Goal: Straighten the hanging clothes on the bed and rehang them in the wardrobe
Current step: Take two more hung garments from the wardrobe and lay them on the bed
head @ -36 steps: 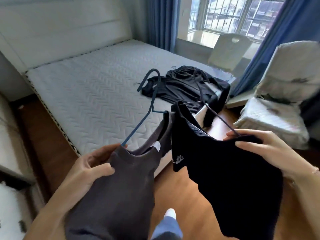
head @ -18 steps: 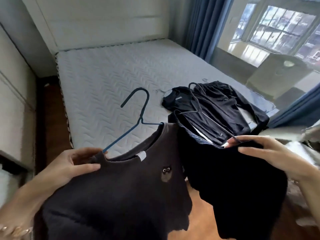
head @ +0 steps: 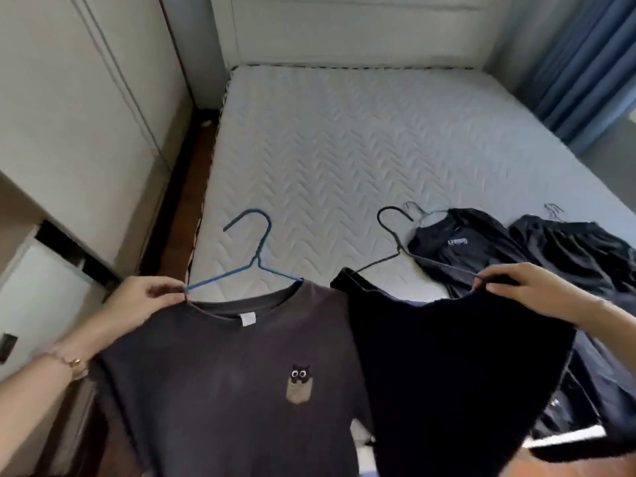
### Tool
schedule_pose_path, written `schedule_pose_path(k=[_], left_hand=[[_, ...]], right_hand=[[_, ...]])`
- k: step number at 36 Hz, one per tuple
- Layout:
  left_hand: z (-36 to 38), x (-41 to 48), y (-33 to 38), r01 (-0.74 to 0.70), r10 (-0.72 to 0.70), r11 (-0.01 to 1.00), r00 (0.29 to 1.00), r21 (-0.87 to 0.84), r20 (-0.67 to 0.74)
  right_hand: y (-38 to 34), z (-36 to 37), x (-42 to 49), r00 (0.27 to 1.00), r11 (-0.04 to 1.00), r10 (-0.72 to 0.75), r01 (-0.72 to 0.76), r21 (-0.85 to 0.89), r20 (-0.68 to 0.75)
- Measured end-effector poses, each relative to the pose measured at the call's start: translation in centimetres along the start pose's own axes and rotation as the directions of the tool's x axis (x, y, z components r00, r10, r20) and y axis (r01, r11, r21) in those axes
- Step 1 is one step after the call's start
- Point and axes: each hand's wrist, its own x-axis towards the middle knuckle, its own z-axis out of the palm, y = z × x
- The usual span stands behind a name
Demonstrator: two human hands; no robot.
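Quilted white bed (head: 344, 149) straight ahead, with wardrobe (head: 86, 115) doors newly in sight along the left, absent from view a second back. Turned leftward, then, probably toward the rail. Held up side by side over the near edge of the bed: grey shirt (head: 223, 390) on blue hanger (head: 254, 249), pinched at its left shoulder by left hand (head: 137, 301); black shirt (head: 447, 373) on dark hanger (head: 395, 242), gripped at its right shoulder by right hand (head: 526, 287). Spread flat and level now rather than bunched and slanting, so seemingly straightened and ready for hanging. Counted: four garments, two held, two left on the right side of the bed, namely black top (head: 457, 249) and dark garment (head: 578, 256) beside it; four hangers, counting pale hooks (head: 418, 211) at those two; two hands, both clamped.
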Motion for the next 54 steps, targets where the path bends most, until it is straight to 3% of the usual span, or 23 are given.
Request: schedule_pose_path(k=[8,12,14,17,21,27,33,41,47,54], left_hand=[[3.2,13.0,-0.4,0.102,-0.097,0.994,0.988,0.034,-0.116],[4.7,20.2,0.3,0.113,-0.079,0.987,0.962,0.117,-0.262],[5.9,23.5,0.1,0.139,-0.064,0.957,0.957,0.255,-0.283],[9.4,26.3,0.0,0.166,-0.079,0.860,0.977,0.482,-0.196],[15.0,25.2,-1.9,0.082,-0.072,0.885,0.997,0.459,-0.039],[20.9,17.2,-6.9,0.220,-0.258,0.936,0.960,0.276,0.109],[25.9,6.9,-11.0,0.370,-0.399,0.914,0.895,0.165,0.201],[31.4,-1.5,-12.0,0.422,-0.428,0.903,0.860,0.085,0.279],[35.1,-4.7,-11.5,0.404,-0.393,0.914,0.850,0.044,0.352],[38.6,-5.8,-9.3,0.303,-0.259,0.952,0.881,-0.051,0.395]], right_hand=[[4.7,-1.6,21.5,0.996,0.983,-0.090,0.092,-0.156,0.017],[6.7,-1.2,31.2,0.972,0.957,-0.144,0.090,-0.275,-0.185],[7.6,-0.4,34.7,0.952,0.925,-0.119,0.003,-0.379,-0.283],[7.8,2.5,36.8,0.967,0.910,-0.048,-0.061,-0.410,-0.251],[8.0,8.1,34.7,0.994,0.929,-0.059,0.019,-0.370,-0.096],[13.7,15.9,27.5,0.965,0.946,0.254,-0.234,-0.226,0.064],[17.0,21.7,19.4,0.889,0.906,0.423,-0.410,-0.108,0.173],[17.5,26.4,11.6,0.796,0.802,0.571,-0.593,0.069,0.199],[15.8,29.1,8.6,0.765,0.723,0.627,-0.643,0.252,0.151],[15.6,31.1,8.4,0.750,0.704,0.661,-0.632,0.324,0.026]])
